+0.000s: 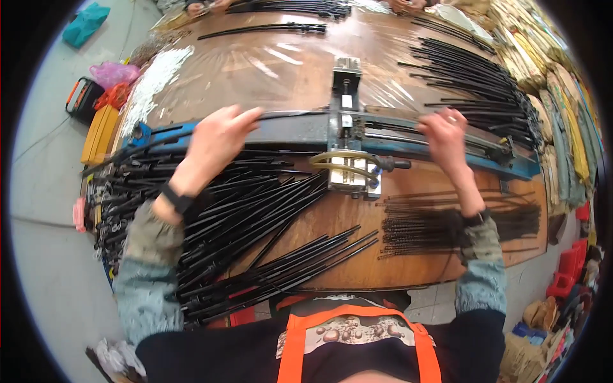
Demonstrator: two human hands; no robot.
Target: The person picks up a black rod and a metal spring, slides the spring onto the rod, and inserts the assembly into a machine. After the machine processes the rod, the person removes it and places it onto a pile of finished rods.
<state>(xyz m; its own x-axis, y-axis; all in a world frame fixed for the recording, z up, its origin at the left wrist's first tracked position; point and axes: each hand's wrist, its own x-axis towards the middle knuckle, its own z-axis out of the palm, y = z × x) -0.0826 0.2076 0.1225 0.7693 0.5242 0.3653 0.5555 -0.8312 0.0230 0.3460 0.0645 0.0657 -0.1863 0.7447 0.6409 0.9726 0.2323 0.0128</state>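
My left hand (220,139) is closed above the left arm of a blue metal bench machine (287,131), its fingertips at the end of a slim black rod (295,115). This rod runs right toward the machine's upright centre block (345,96). Over the right rail (408,135), my right hand (445,139) has its fingers curled and pressed together; anything in them is too small to make out. A clear hose (325,157) loops round the metal clamp block (351,172) at the front, beside a black knob (401,165).
Many black rod assemblies (236,217) lie heaped left of the machine. Thin dark rods with coiled ends (415,233) sit at the near right. More black rods (472,80) are stacked at the far right, and white strips (153,83) at the far left. Other people's hands (204,6) show at the far edge.
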